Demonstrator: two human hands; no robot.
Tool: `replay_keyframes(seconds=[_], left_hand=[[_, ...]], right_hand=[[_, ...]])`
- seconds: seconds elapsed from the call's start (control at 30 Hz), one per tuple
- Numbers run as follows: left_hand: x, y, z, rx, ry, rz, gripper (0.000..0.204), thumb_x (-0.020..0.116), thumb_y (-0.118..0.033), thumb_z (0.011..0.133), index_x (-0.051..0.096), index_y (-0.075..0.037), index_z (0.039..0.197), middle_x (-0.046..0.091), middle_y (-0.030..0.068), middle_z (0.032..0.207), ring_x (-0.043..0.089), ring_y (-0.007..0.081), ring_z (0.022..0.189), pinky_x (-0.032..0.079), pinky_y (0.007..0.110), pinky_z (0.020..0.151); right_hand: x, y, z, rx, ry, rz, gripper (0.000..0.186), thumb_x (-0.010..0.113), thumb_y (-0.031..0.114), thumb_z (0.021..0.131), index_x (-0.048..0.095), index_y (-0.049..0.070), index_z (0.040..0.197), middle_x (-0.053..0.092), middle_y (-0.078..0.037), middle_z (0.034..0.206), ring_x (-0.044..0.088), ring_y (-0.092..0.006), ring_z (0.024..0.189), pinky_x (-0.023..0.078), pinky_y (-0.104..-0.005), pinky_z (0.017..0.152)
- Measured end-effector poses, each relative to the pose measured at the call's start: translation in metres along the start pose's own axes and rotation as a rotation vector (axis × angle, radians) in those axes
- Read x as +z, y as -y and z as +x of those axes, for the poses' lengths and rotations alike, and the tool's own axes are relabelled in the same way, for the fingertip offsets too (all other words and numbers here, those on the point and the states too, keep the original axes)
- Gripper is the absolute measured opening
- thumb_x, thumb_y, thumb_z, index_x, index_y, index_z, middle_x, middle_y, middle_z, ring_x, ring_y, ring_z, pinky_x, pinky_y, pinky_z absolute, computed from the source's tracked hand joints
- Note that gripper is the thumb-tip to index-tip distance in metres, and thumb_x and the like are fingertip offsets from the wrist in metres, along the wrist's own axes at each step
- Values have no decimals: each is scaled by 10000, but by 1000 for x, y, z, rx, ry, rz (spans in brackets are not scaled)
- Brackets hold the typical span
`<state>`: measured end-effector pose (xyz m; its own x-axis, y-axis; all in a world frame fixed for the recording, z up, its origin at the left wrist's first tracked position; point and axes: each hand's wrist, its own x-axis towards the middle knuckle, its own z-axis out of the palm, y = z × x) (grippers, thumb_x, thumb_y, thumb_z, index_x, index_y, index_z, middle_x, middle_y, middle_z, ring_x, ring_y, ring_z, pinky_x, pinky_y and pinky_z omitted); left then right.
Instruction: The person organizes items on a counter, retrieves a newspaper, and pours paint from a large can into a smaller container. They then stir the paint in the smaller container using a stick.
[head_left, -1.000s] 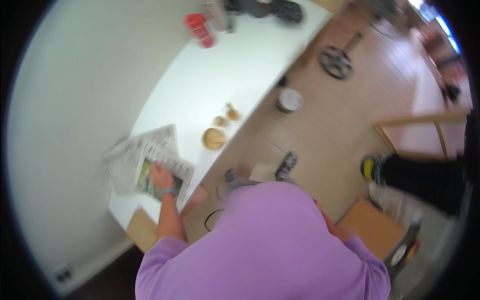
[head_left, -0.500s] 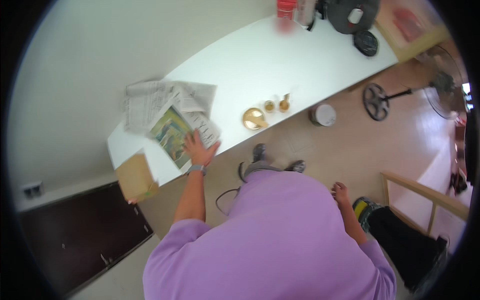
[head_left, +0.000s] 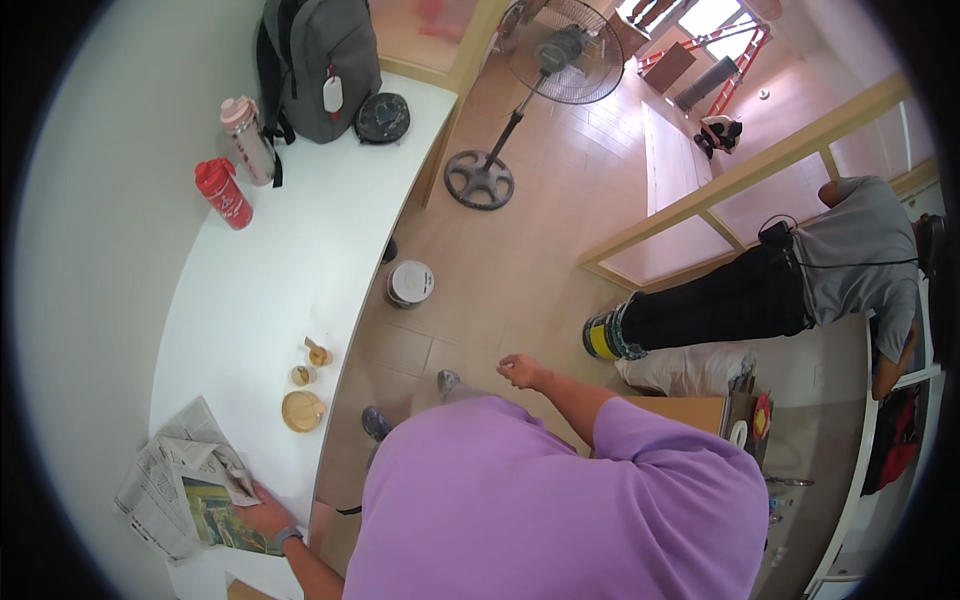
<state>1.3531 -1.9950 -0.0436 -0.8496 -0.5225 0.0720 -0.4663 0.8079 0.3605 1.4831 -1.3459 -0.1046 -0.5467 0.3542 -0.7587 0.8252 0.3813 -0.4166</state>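
My left hand (head_left: 263, 512) is at the near edge of the spread newspaper (head_left: 165, 490), on the white table. Its fingers are closed on a buckled sheet and partly hidden by the paper. A colourful green and yellow printed picture (head_left: 222, 515) lies under and beside that hand. Over the floor to the right hangs my right hand (head_left: 522, 371), fingers curled in, with nothing visible in them. Farther along the table edge from the newspaper are a round gold-coloured dish (head_left: 302, 411) and two small cups, one cup (head_left: 302, 376) and another cup (head_left: 318, 356) with a stick in it.
At the table's far end stand a red bottle (head_left: 224, 194), a pink-lidded bottle (head_left: 247, 140), a grey backpack (head_left: 322, 70) and a round black case (head_left: 383, 118). A white-lidded bucket (head_left: 410, 284) and a standing fan (head_left: 480, 180) are on the floor. A person (head_left: 740, 290) stands at right.
The view has swung to the right, bringing the person and room into sight. My left hand has gone from lying spread on the paper to gripping a buckled sheet.
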Motion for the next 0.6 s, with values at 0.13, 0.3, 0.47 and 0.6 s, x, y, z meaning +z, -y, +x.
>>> replay_keyframes(seconds=[0.13, 0.3, 0.47, 0.6], left_hand=[[-9, 0, 36, 127, 144, 235, 517, 628, -317, 952, 578, 116, 1229, 627, 317, 1211, 621, 458, 1096, 506, 503, 914], [-5, -2, 48, -40, 102, 109, 528, 634, -401, 938, 662, 113, 1058, 695, 317, 994, 680, 475, 917, 526, 530, 775], [-18, -48, 66, 51, 133, -322, 565, 615, -429, 977, 658, 120, 846, 672, 197, 698, 582, 246, 633, 459, 463, 633], [-27, -26, 78, 172, -10, -423, 533, 561, -418, 1010, 672, 102, 965, 665, 278, 763, 656, 376, 694, 481, 451, 664]], right_hand=[[-18, -5, 8, 164, -39, 152, 414, 641, 337, 932, 668, 49, 1228, 681, -85, 856, 634, -179, 648, 550, -339, 561], [-21, -12, 24, 160, -40, 251, 373, 644, 317, 930, 679, 69, 1205, 677, -67, 862, 631, -174, 667, 548, -343, 560], [-2, 3, 25, 33, 23, 212, 287, 605, 260, 972, 660, 85, 1194, 648, -46, 852, 608, -133, 661, 520, -304, 546], [7, 58, 8, -226, 37, 118, 329, 622, 253, 971, 645, 60, 1236, 673, -55, 838, 625, -132, 674, 515, -279, 586]])
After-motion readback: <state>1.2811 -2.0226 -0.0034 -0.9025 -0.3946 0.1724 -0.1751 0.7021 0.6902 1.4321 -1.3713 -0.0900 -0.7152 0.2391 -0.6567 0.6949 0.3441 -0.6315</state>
